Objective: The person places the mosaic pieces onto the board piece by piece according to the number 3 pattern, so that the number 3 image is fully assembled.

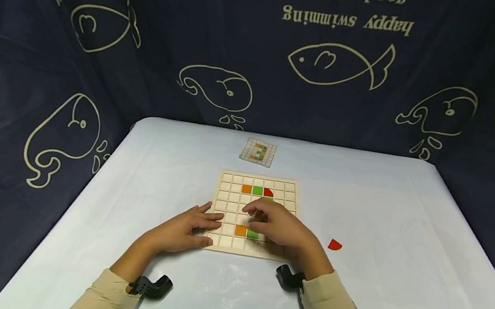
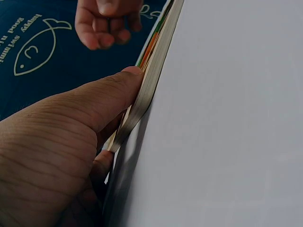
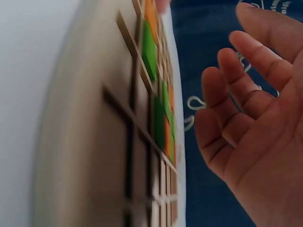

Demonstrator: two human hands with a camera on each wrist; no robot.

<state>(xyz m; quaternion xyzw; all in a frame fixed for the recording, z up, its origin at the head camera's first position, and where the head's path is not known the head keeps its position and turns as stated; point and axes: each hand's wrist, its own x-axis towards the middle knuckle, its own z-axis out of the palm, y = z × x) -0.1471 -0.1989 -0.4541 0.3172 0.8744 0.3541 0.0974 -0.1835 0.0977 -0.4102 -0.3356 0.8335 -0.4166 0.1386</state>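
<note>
A square wooden grid board (image 1: 228,197) lies on the white table. Orange and green square tiles sit in its cells, along with a red quarter-round tile (image 1: 268,193) in the upper row. My left hand (image 1: 188,228) rests on the board's left edge with its fingers spread; the left wrist view shows its thumb (image 2: 116,90) touching the edge. Over the right half of the board hovers my right hand (image 1: 282,226), its fingers loosely bent. In the right wrist view this hand (image 3: 255,109) holds nothing and is apart from the board. It hides several cells in the head view.
A loose red quarter-round tile (image 1: 335,245) lies on the table to the right of the board. Behind the board is a small card (image 1: 258,152) printed with a coloured grid pattern. A dark blue cloth (image 1: 255,102) with fish and whale drawings hangs around the table (image 1: 169,164).
</note>
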